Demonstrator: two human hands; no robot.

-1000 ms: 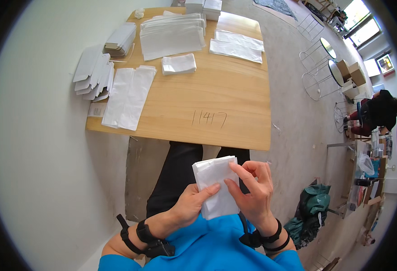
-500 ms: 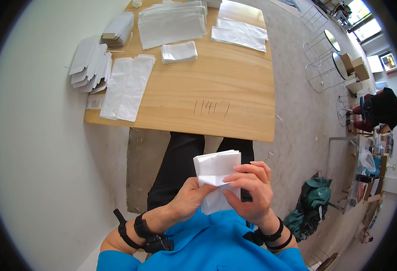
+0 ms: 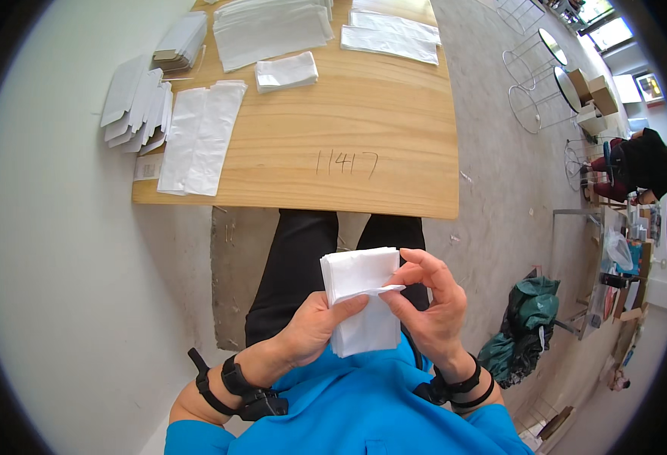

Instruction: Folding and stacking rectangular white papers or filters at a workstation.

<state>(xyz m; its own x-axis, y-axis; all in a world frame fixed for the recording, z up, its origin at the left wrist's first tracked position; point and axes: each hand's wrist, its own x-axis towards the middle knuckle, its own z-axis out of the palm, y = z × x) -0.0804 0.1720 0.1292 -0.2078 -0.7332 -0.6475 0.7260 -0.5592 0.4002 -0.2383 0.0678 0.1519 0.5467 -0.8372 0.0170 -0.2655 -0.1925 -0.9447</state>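
Observation:
My left hand [image 3: 311, 327] grips the left side of a stack of folded white sheets [image 3: 365, 332], its thumb across the top face. The stack is held over my lap, short of the table's near edge. A narrow fold stands up across its middle. At the right end of that fold, my right hand [image 3: 438, 312] pinches it between thumb and fingers. Whether the sheets are thin paper or plastic I cannot tell.
On the wooden table [image 3: 273, 152] lie long white sheets [image 3: 201, 140], a small folded white stack [image 3: 286, 72] and a larger pile [image 3: 273, 34]. Flat white cartons [image 3: 133, 106] lean by the left wall. A green bag [image 3: 530, 315] sits on the floor; a person [image 3: 637, 171] is far right.
My right hand has moved slightly right and now pinches the fold's right end, where its fingers lay over the stack before. The whole view has shifted, so the table sits higher.

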